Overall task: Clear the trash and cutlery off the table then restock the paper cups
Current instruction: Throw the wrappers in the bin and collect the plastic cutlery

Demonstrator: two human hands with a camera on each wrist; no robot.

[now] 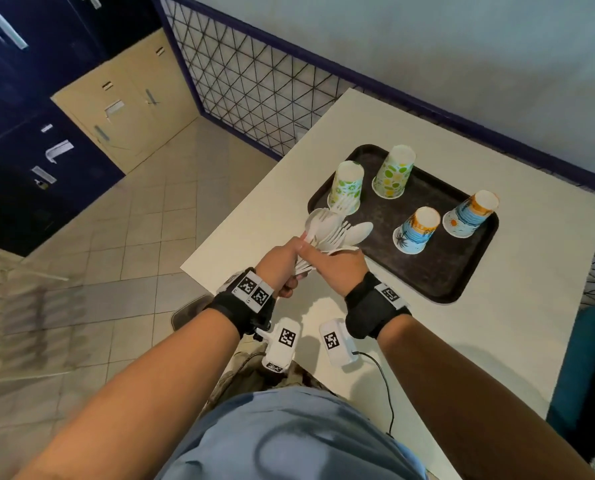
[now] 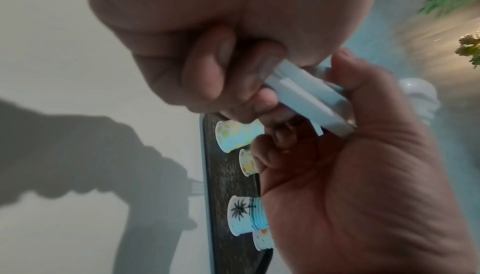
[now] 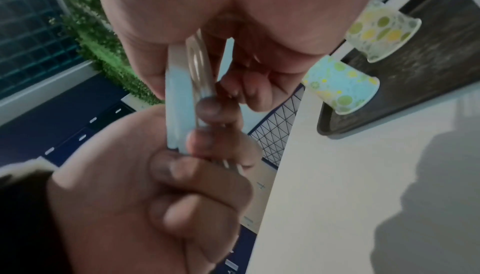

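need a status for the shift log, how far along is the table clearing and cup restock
Cutlery is gathered: both the left hand and right hand grip the white plastic cutlery. Four paper cups already stand upside down on the tray. Left: carrying the cutlery away.

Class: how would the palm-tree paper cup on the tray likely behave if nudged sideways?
The palm-tree paper cup is probably light and would likely slide on the dark tray. Standing upside down on its wide rim, it seems fairly stable; tipped over, its tapered body would probably roll in a curve.
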